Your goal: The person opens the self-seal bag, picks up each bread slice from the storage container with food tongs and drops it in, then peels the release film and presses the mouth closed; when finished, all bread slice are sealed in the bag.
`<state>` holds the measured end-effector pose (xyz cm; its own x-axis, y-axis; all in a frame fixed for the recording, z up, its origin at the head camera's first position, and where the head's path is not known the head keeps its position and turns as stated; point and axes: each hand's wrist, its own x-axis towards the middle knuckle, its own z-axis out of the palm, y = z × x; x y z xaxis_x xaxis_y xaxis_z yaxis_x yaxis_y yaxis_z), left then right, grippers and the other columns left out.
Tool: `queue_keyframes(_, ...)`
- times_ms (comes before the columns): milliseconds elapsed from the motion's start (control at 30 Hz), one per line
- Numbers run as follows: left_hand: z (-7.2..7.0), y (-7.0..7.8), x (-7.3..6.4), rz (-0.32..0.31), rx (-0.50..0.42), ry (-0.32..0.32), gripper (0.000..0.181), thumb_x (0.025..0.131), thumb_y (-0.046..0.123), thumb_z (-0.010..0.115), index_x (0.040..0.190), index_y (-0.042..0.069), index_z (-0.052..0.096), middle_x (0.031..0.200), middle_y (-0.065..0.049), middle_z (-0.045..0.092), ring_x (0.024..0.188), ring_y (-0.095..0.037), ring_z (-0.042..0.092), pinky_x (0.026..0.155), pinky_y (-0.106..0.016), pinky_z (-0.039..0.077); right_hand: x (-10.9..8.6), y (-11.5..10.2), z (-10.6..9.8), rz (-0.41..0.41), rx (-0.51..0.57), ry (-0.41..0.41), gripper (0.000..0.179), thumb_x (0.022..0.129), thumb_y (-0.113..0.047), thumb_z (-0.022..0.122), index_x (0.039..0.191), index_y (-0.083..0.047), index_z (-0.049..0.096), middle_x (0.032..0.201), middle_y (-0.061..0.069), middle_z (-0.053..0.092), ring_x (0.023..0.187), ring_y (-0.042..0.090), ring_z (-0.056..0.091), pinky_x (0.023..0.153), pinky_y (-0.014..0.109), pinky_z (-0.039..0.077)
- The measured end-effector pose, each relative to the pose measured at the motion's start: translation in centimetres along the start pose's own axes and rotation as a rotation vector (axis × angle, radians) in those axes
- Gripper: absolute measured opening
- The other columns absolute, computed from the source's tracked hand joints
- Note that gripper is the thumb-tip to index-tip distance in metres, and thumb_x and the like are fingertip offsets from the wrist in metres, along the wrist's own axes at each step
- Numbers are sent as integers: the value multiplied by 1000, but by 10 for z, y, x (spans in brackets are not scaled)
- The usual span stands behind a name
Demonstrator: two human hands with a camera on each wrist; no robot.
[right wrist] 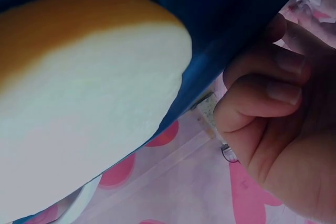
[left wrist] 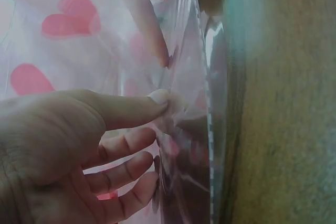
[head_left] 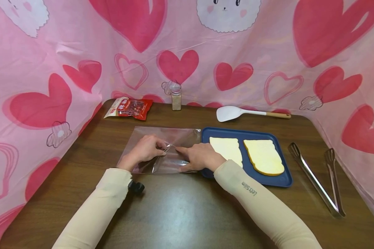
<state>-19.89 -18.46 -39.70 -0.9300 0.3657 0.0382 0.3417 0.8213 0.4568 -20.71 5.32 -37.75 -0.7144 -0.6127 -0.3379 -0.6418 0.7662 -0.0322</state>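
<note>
Where gripped by left hand [head_left: 146, 148]: near middle of bag [head_left: 174, 162], thumb and fingertips clamped together on thin fold of film; remainder spread beneath and around both hands.
Right hand [head_left: 202, 155]: index straight, tip against film just right of left pinch; thumb spread well away from index, over near right part of bag; last fingers curled inward in right wrist view. Thumb contact with film: cannot tell.
Bag place: flat on table [head_left: 174, 211], left of tray [head_left: 247, 166]; right edge just beside tray rim, touching or not, cannot tell.
Bag look: clear, thin, glossy, roughly rectangular; creased and slightly raised between hands; pink of backdrop [head_left: 252, 45] mirrored in film; dashed pale line along one edge in left wrist view.
Tray load: two slices side by side, left slice [head_left: 225, 149] and right slice [head_left: 264, 157]; pale faces, brown crust; left one partly behind right hand and sleeve [head_left: 252, 195].
Right of tray: tongs [head_left: 318, 186], metal, arms spread in V.
Behind tray: spatula [head_left: 228, 113], white head, wood-coloured handle end.
Behind bag: jar [head_left: 176, 101], upright, pale contents.
Far left corner: packet [head_left: 137, 108], red and white, lying down.
</note>
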Motion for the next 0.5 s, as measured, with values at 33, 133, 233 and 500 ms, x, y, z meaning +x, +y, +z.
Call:
queue_keyframes(33,0,0,0,-1,-7,2,11,90,15,83,100,11,84,105,-5,82,100,-25,72,92,-48,55,0,0,0,0,-3,-1,85,90,-75,66,163,-41,38,73,-1,62,74,18,62,70,39,52)
queue_keyframes(133,0,-1,-1,-22,-45,10,10,92,14,80,100,10,85,96,-5,82,90,-21,72,84,-44,56,0,0,1,-4,-11,5,85,89,-74,67,162,-41,39,79,0,66,81,20,66,72,41,54)
queue_keyframes(233,-2,0,-1,-59,-88,27,10,95,14,77,100,9,84,94,-5,80,86,-18,69,80,-39,55,0,0,0,-8,-6,4,83,90,-72,68,162,-41,40,85,3,70,87,22,68,73,42,55)
queue_keyframes(500,-15,11,-8,-110,-176,118,8,96,13,74,97,8,81,96,-9,74,87,-22,65,79,-37,53,2,1,-1,-3,0,-13,82,91,-68,71,162,-41,40,80,3,66,81,21,62,70,39,53)
